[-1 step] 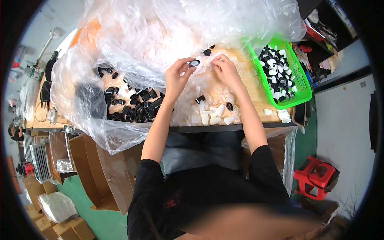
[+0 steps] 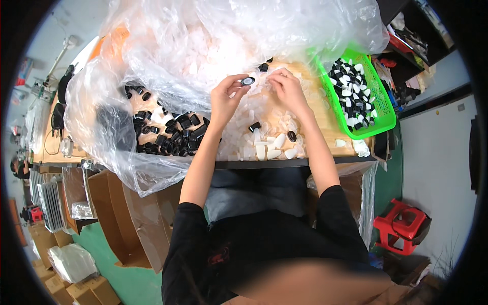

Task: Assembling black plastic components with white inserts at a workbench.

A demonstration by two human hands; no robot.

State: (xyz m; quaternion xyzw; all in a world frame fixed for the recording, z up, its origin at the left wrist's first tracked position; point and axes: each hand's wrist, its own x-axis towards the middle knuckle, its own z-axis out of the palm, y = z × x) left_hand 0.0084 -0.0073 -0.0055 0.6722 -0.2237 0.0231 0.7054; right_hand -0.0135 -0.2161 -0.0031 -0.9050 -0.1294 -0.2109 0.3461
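My left hand pinches a small round black cap by its edge, its pale centre facing up. To the right of it, my right hand has its thumb and fingertips pressed together beside some translucent plastic bits; what they hold is too small to make out. The two hands are apart, above a heap of clear plastic pieces. Black caps lie in a pile left of my left forearm. Between my forearms are white rounded pieces, a loose black cap and a black ring-like piece.
A bright green basket at the right holds many black and white pieces. Large clear plastic bags cover the back and left of the wooden table. Below stand an open cardboard box and a red stool.
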